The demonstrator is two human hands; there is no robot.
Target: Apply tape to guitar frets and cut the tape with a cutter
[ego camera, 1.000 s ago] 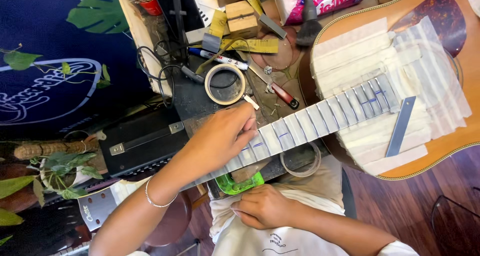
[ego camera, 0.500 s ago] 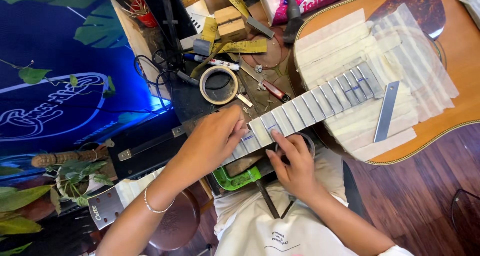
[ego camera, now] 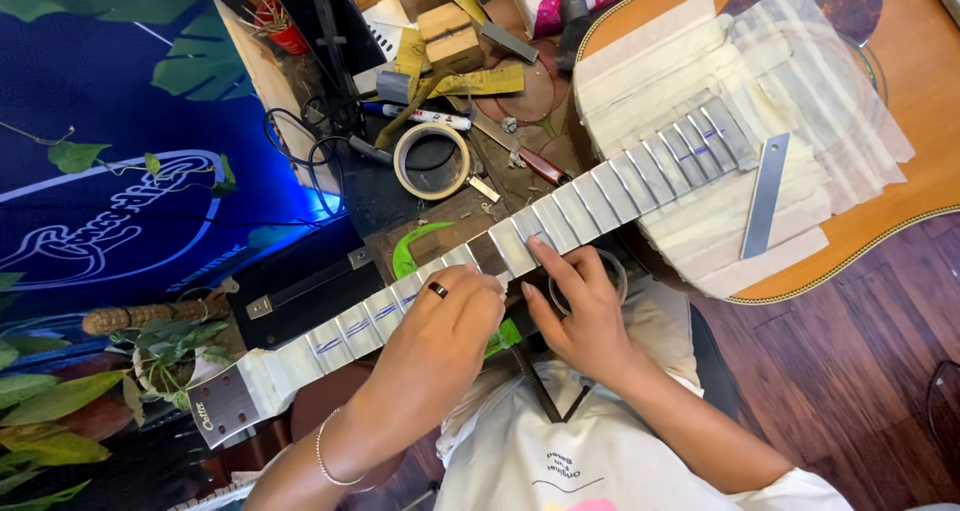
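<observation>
One guitar [ego camera: 800, 101], two hands [ego camera: 440, 341] [ego camera: 585, 311], two tape rolls [ego camera: 432, 160] [ego camera: 608, 271], one steel ruler [ego camera: 765, 196], one marker [ego camera: 425, 116], two wooden blocks [ego camera: 450, 33].

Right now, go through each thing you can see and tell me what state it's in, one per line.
Guitar neck: lying flat, fretboard covered in strips of masking tape.
Guitar body: face up, top masked with tape.
Left hand: resting on the taped neck, ring on one finger.
Right hand: fingertips pressing on the tape.
Tape roll: lying flat on the bench.
Metal ruler: lying loose on the masked body.
</observation>
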